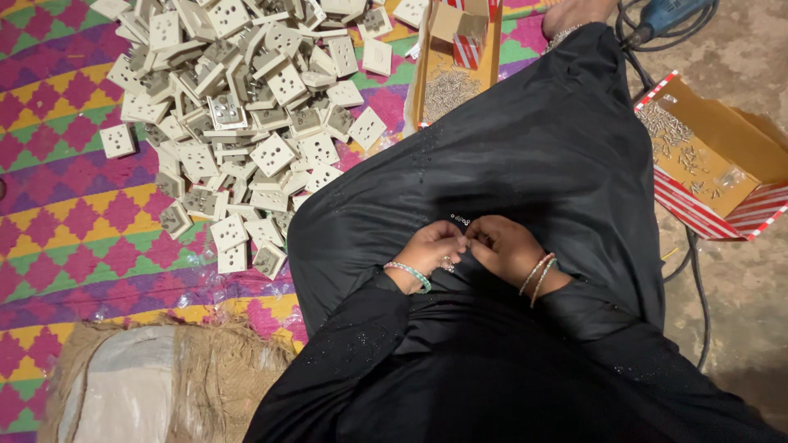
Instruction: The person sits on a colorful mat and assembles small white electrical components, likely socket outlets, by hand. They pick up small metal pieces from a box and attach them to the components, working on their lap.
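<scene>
fingers of our left hand and right hand meet tip to tip over the black robe on our lap, pinched together on something too small to tell. beyond the fingers to the left lies a pile of white socket plates on the patterned mat. beyond them to the right sits a cardboard box of screws; another box lies straight ahead.

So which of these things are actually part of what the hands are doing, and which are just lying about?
In use:
left hand
right hand
small part between them
pile of white socket plates
boxes of screws

Lying about:
blue power drill
burlap sack
patterned mat
</scene>
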